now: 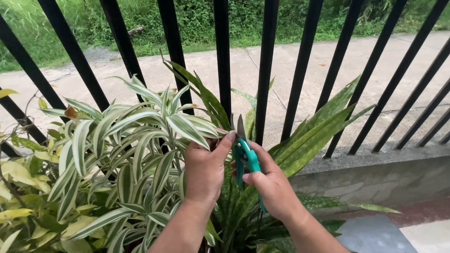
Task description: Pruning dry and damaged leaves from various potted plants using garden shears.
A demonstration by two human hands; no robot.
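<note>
By black fence: left hand (204, 171) pinching striped leaf (187, 130); right hand (272, 187) gripping teal pruners (246, 157).

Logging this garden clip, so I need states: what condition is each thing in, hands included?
Left hand: closed on a striped leaf.
Right hand: gripping the shears' handles.
Shears: upright, blades nearly shut, tip up.
Striped plant: leafy, some leaves yellowed at left.
Speckled plant: green, leaves leaning through the fence.
Fence: black bars, standing.
</note>
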